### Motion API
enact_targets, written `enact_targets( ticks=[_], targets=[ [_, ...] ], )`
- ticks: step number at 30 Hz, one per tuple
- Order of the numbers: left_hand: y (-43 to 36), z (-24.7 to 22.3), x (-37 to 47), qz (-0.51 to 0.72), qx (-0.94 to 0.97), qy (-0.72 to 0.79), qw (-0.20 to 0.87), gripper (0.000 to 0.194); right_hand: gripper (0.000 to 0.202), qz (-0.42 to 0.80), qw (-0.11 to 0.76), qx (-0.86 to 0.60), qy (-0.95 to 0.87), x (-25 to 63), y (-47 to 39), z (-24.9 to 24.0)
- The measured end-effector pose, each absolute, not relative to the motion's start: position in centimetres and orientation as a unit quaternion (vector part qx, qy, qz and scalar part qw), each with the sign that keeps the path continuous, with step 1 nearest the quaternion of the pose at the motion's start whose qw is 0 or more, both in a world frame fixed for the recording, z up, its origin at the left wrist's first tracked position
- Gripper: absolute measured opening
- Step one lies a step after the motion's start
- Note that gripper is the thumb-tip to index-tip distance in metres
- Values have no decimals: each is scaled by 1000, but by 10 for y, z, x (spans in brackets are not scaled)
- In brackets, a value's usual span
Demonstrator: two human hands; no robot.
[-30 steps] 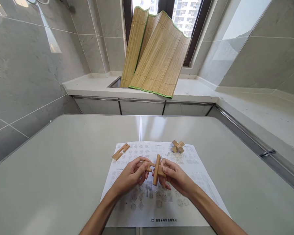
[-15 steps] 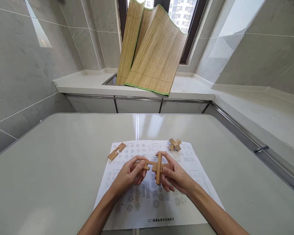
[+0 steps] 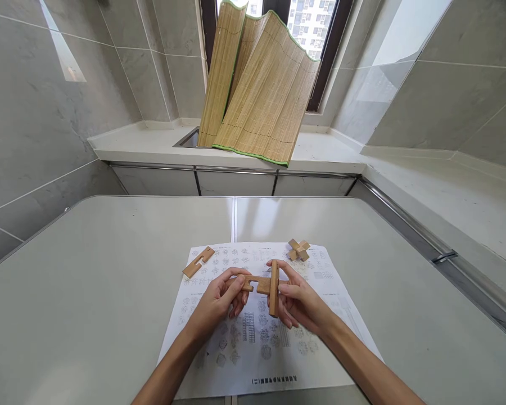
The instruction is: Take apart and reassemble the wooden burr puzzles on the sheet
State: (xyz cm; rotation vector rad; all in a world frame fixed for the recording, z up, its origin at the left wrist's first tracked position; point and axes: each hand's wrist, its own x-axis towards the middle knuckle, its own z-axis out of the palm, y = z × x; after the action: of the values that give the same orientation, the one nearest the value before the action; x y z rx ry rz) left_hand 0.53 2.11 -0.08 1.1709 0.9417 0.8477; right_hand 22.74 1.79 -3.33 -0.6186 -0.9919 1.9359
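Two flat wooden puzzle pieces are joined crosswise between my hands, above a printed sheet. My left hand [image 3: 224,293] pinches the end of the notched wooden piece [image 3: 262,284], whose cut-out faces down. In my right hand [image 3: 297,295], thumb and fingers grip the upright wooden piece [image 3: 274,298], which crosses the notched one near its right end. Behind the right fingers, that end is partly hidden. A third notched wooden piece [image 3: 193,269] lies at the sheet's upper left. At the upper right sits an assembled wooden cross puzzle [image 3: 298,250].
The printed sheet [image 3: 219,382] with small puzzle diagrams lies on a pale table [image 3: 88,292]. Beyond the table's far edge is a white ledge [image 3: 147,147], with a folded bamboo mat [image 3: 261,107] leaning by the window. Tiled walls [image 3: 37,124] stand on both sides.
The upright piece has slid slightly right along the notched piece, relative to the cut-out. Both hands keep their grips. The whole view has shifted a little.
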Motion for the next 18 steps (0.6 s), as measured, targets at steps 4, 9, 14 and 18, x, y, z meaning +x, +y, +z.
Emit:
enact_targets(
  ticks=[4, 9, 14, 18],
  targets=[
    [20, 1, 5, 368, 515, 418, 652, 42, 49, 776, 423, -247, -398, 228, 18, -33],
    [20, 2, 5, 367, 517, 421, 648, 43, 49, 775, 426, -247, -396, 228, 18, -35],
    [20, 3, 6, 369, 511, 428, 648, 43, 51, 769, 428, -255, -401, 228, 18, -37],
    [21, 3, 5, 375, 503, 426, 652, 44, 51, 751, 445, -287, -395, 228, 17, -35]
  ],
)
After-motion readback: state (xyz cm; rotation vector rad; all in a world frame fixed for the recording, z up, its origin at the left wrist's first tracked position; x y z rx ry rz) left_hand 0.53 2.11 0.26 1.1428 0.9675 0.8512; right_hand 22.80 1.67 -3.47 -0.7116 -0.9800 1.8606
